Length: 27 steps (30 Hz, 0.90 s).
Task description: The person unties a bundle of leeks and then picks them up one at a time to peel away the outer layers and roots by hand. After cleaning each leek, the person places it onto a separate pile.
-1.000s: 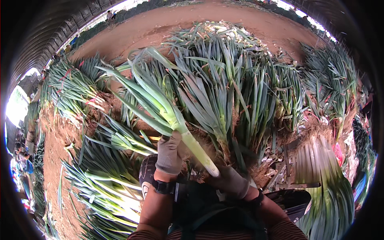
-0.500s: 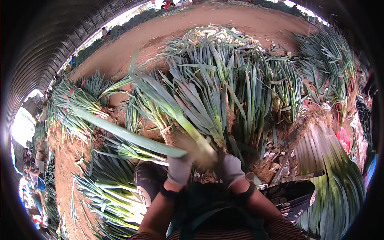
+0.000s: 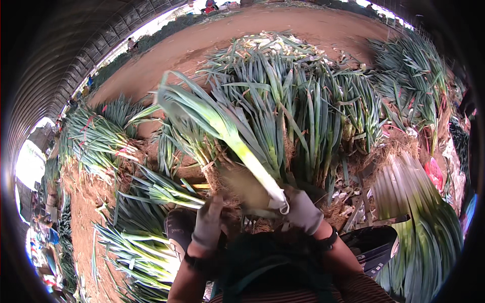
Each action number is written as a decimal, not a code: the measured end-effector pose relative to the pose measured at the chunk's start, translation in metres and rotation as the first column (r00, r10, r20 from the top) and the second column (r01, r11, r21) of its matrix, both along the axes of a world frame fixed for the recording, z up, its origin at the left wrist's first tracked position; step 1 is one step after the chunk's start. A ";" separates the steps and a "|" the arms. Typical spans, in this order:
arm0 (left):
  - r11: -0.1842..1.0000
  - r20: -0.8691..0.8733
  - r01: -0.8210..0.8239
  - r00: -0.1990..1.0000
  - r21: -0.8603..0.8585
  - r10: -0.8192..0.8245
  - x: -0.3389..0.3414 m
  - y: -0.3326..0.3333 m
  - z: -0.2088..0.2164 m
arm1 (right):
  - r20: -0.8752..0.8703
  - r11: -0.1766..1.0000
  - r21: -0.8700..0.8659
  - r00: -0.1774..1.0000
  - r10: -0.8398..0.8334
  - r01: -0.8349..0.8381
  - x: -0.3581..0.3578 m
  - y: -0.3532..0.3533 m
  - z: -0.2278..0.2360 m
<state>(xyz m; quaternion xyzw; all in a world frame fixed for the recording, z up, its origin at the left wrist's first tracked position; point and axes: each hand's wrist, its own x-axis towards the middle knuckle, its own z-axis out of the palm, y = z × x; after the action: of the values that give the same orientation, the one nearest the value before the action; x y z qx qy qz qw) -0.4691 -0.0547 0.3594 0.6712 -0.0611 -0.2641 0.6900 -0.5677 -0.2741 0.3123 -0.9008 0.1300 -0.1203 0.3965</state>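
A leek (image 3: 252,164) slants up and to the left in front of me, its green leaves fanned and its white shank toward my body. My right hand (image 3: 305,214), in a pale work glove, is closed on the root end of the leek. A thin white curl hangs at that end, beside the fingers. My left hand (image 3: 207,224), also gloved, is apart from the leek, to its left. Its fingers point upward and no leaf shows in them. Close to that hand lie several trimmed leeks (image 3: 166,192). Brownish blur covers the ground between my hands.
Upright leeks (image 3: 313,121) with rooty ends stand just ahead. Peeled leeks (image 3: 404,202) are stacked at right, others (image 3: 146,252) at lower left. Tied bundles (image 3: 98,136) lie farther left. Discarded leaves (image 3: 275,43) are heaped beyond, on bare brown ground (image 3: 318,22).
The long loose leaf at my left hand is gone from view. That hand has moved left and down, away from the leek. My right hand has shifted slightly right; more white shank shows.
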 end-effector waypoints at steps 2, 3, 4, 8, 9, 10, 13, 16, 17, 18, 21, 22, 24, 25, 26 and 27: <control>0.991 0.150 -0.043 0.987 -0.123 0.061 0.026 -0.018 -0.008 | 0.213 0.449 0.846 0.954 0.209 -0.288 -0.003 0.015 0.007; 0.999 0.477 -0.039 0.878 -0.019 0.043 0.044 -0.018 -0.019 | 0.202 0.397 0.834 0.882 0.426 -0.382 -0.003 0.014 0.016; 0.999 0.615 -0.024 0.788 0.027 0.003 0.050 -0.028 -0.017 | 0.259 0.463 0.757 0.862 0.437 -0.462 -0.006 0.017 0.015; 0.936 0.251 -0.007 0.963 -0.351 0.101 0.046 -0.055 -0.004 | 0.235 0.929 0.358 0.972 0.006 -0.092 -0.017 0.025 -0.046; 0.891 0.150 -0.049 0.980 -0.452 0.130 0.037 -0.056 -0.010 | 0.249 0.931 0.351 0.969 0.010 -0.100 -0.020 0.024 -0.045; 0.838 0.040 -0.104 0.988 -0.536 0.148 0.029 -0.051 -0.016 | 0.260 0.933 0.344 0.966 0.013 -0.106 -0.025 0.026 -0.039; 0.871 0.162 -0.008 0.982 -0.491 0.101 0.027 -0.042 -0.013 | 0.156 0.723 0.678 0.987 0.029 -0.129 -0.025 0.033 -0.034; 0.814 -0.012 -0.035 0.999 -0.580 0.034 0.029 -0.044 -0.006 | 0.129 0.687 0.719 0.992 0.013 -0.103 -0.027 0.037 -0.028; 0.794 -0.052 -0.053 0.998 -0.606 0.026 0.028 -0.045 0.003 | 0.128 0.685 0.721 0.992 0.015 -0.103 -0.026 0.036 -0.027; 0.773 -0.092 -0.071 0.996 -0.631 0.016 0.027 -0.046 0.008 | 0.118 0.663 0.741 0.993 0.032 -0.109 -0.025 0.035 -0.026; 0.976 0.629 0.184 0.774 -0.115 -0.072 0.040 -0.030 -0.016 | 0.109 0.652 0.750 0.993 0.046 -0.112 -0.027 0.037 -0.019; 0.976 0.625 0.189 0.777 -0.113 -0.078 0.040 -0.029 -0.014 | 0.101 0.666 0.740 0.994 0.031 -0.096 -0.029 0.036 -0.019; 0.972 0.540 0.232 0.816 0.019 -0.206 0.036 -0.030 -0.009 | 0.168 0.652 0.748 0.986 0.000 -0.128 -0.032 0.032 -0.019; 0.973 0.540 0.227 0.816 0.025 -0.205 0.029 -0.031 -0.009 | 0.245 0.635 0.751 0.969 -0.014 -0.181 -0.033 0.033 -0.018; 0.981 0.367 0.191 0.911 0.025 -0.187 0.018 -0.036 -0.013 | 0.243 0.635 0.752 0.970 -0.019 -0.176 -0.035 0.030 -0.016; 0.987 0.179 0.156 0.971 0.033 -0.159 0.006 -0.040 -0.019 | 0.241 0.560 0.804 0.971 -0.002 -0.199 -0.038 0.027 -0.012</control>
<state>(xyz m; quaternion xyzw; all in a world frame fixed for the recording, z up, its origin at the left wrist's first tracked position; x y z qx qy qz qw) -0.4626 -0.0945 0.3407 0.6919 -0.1742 -0.2563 0.6521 -0.6054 -0.2473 0.3002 -0.5994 0.0768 -0.1195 0.7878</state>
